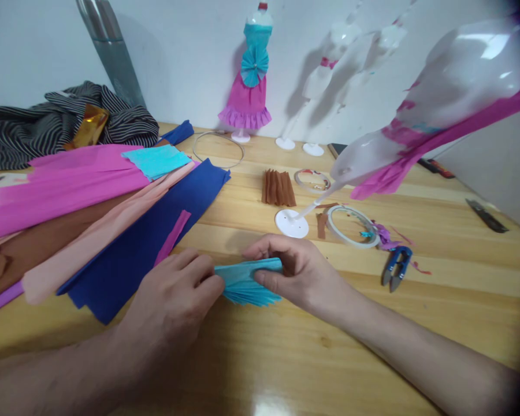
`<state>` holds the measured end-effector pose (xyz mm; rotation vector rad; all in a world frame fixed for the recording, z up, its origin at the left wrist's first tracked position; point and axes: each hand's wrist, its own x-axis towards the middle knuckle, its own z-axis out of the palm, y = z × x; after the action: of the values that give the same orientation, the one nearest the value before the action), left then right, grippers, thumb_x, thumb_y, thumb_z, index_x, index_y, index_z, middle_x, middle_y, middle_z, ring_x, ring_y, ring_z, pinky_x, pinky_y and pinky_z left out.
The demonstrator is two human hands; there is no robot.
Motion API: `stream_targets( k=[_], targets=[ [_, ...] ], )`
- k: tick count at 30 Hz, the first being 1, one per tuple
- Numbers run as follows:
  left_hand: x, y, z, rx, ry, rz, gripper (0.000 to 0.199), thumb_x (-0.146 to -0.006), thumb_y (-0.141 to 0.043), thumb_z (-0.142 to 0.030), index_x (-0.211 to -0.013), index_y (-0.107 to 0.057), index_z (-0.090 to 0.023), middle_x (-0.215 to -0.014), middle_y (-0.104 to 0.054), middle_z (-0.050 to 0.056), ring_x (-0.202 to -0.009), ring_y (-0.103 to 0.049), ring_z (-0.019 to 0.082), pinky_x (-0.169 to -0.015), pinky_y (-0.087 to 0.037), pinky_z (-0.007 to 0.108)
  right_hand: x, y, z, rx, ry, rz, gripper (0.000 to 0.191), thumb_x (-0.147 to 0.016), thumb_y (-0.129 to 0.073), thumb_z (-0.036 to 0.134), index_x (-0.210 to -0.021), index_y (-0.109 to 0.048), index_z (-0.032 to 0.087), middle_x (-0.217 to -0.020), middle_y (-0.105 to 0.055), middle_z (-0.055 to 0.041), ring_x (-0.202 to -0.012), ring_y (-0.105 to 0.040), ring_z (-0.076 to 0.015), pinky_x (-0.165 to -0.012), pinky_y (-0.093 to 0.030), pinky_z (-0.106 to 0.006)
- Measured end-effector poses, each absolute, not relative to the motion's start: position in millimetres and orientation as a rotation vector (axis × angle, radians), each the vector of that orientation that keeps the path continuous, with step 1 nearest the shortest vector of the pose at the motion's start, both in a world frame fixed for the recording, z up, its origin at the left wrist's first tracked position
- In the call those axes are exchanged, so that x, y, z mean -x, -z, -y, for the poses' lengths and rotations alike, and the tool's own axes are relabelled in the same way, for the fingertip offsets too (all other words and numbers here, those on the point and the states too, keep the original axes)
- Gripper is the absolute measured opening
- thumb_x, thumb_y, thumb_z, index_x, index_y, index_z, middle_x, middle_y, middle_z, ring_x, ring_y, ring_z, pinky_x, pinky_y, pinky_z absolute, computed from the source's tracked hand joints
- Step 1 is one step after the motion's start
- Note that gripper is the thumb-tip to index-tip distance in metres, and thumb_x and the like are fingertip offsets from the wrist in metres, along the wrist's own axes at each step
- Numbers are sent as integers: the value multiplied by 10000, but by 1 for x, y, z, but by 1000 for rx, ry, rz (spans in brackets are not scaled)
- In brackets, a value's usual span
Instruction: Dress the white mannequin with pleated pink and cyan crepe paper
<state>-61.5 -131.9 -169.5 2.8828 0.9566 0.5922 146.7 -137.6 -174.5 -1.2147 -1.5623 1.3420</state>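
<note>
A pleated piece of turquoise crepe paper point(248, 283) is held just above the table between my two hands. My left hand point(179, 294) pinches its left end, fingers curled together. At the other end, my right hand point(292, 271) grips the paper with the thumb in front and the fingers behind. The upper edge runs as a flat folded band, while the lower edge fans out in narrow pleats. Behind my right hand stands a small mannequin point(442, 86) on a round white base point(292, 223), with a magenta strip hanging from its waist.
Crepe paper sheets point(125, 254) in several colours cover the left side. Brown pleated paper point(278, 188), tape rolls point(353, 225), blue thread snips point(397, 268) and a utility knife point(486, 215) lie right. A dressed mannequin point(251, 75) and a bottle point(117, 63) stand by the wall.
</note>
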Motion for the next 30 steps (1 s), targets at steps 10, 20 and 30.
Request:
stream_targets(
  k=[10,20,30],
  targets=[
    [63,174,134,-2927,-648,-917,368,-887,-331,-19,-780,-643,-184,-687,-579,24,-641,-475,153,-575,-359,264,-146,175,136,1239,-1418,1372,68,-676,-637,196,-729,-602,172,-623,-585,23,-538,-519,-89,-499,-415,-214],
    [62,171,134,-2915,-648,-928,357,-882,-352,-15,-797,-655,-182,-691,-589,18,-646,-475,166,-569,-368,279,-149,179,134,1235,-1262,1388,77,-731,-625,229,-778,-600,173,-608,-545,26,-529,-488,-94,-487,-389,-224],
    [65,172,131,-2706,-476,-1088,259,-883,-444,-101,-744,-648,-177,-684,-567,11,-654,-515,151,-574,-410,256,-147,162,155,1008,-318,2279,132,-821,-615,263,-908,-618,164,-764,-610,-54,-714,-507,-191,-641,-382,-340]
  ],
)
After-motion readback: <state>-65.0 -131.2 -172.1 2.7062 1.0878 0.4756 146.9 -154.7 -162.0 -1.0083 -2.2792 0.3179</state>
